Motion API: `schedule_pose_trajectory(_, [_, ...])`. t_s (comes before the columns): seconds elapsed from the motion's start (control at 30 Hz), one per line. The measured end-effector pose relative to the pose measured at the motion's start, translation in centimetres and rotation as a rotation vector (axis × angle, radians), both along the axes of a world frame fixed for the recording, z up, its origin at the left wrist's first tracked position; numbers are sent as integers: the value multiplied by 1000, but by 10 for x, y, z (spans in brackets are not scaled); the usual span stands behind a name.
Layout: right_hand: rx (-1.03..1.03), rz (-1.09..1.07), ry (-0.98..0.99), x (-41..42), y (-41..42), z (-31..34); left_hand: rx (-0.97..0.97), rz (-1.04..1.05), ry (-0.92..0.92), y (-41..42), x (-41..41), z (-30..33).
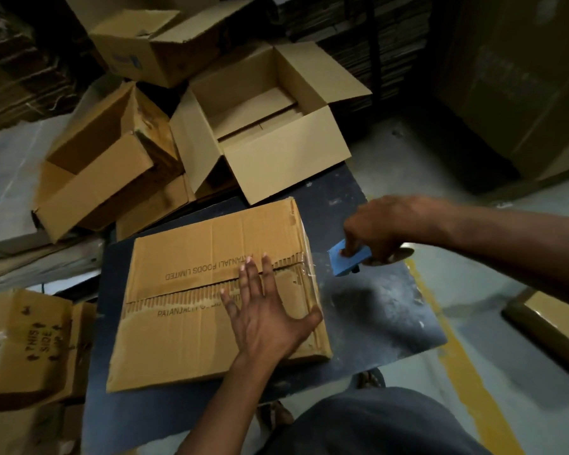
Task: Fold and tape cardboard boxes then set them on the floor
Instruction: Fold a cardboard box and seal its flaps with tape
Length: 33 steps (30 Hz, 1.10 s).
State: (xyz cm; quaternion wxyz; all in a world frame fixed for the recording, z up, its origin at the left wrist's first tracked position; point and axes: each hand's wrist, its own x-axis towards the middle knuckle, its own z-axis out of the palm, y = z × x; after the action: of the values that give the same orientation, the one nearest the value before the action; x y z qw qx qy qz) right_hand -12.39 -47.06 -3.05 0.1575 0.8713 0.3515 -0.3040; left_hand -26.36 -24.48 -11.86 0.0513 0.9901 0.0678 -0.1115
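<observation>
Box (217, 300) lies in the centre of the frame on a dark table (375, 310), closed face up, two flaps meeting along a ragged seam that runs left to right. Clear tape shows at the right end of the seam, wrapped over the right edge; the rest of the seam looks bare, so taping is judged only just begun.

Left hand (266, 310), lower centre: fingers straight and spread, palm flat on the flaps across the seam, thumb hooked at the right edge. It grips nothing. Likely purpose: press the flaps down level so the seam stays shut and the box cannot slide while tape is pulled.

Right hand (375, 231), right of centre: fingers curled round a blue tape dispenser (345, 261), which sits just beside the right edge of the box, low over the table. Placed in line with the seam, probably so tape can be drawn straight along it. Whether tape joins dispenser to box cannot be told.

Upper half of the frame: several open boxes (266, 123) heaped behind the table. Lower left: another box (30, 346) stamped "THIS SIDE". A yellow line (457, 356) on the floor, lower right.
</observation>
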Motion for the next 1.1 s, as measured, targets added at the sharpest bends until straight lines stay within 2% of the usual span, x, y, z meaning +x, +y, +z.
schedule_pose_trajectory(0.13, [104,-23,-57,0,18,-14,124,-236,-21,1,14,14])
schedule_pose_trajectory(0.3, [61,25,-95,1,37,-28,256,-480,-25,-5,32,16])
schedule_pose_trajectory(0.43, [56,47,-85,5,33,-28,303,-548,-27,-5,34,16])
schedule_pose_trajectory(0.53, [-40,57,-65,-4,22,-52,341,-543,-5,-8,36,20])
schedule_pose_trajectory(0.63, [-154,-70,100,-6,-10,-91,338,-541,-28,-7,37,18])
schedule_pose_trajectory(0.83, [286,-398,364,18,-57,-158,362,-585,-29,-7,41,14])
schedule_pose_trajectory(1.1, [490,-622,328,28,-63,-206,547,-702,107,-28,61,29])
